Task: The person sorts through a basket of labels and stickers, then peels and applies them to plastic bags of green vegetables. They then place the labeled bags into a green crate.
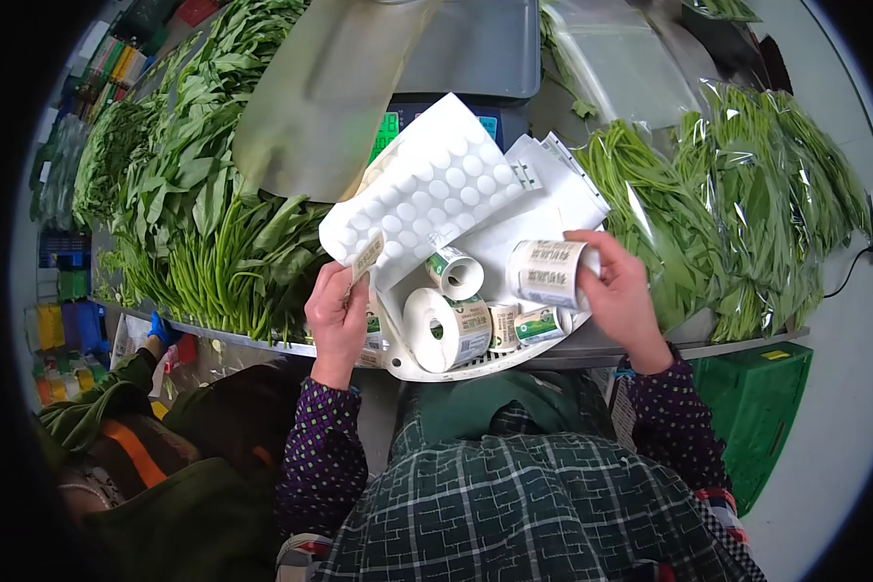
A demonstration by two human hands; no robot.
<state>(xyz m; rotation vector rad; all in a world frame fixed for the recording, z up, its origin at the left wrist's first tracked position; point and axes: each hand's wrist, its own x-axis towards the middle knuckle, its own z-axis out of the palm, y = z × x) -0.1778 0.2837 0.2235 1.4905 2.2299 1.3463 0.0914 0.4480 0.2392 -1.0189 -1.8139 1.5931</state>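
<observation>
My left hand [335,315] pinches a small printed label [367,256] upright between thumb and fingers, at the left rim of a white basket [407,369]. My right hand [613,291] is closed round a roll of printed labels [545,272], held on its side above the basket's right part. Inside the basket lie a large label roll [438,330], a green-and-white roll [454,274] and smaller rolls [537,325]. A sheet of round white stickers [427,194] leans over the basket's back, with white papers [553,199] beside it.
Loose leafy greens [204,194] are heaped at left, and bagged greens [737,194] lie at right. Behind the basket is a scale [466,48] with a lit green display. A green crate [752,412] stands at lower right. A co-worker's blue-gloved hand [158,328] shows at left.
</observation>
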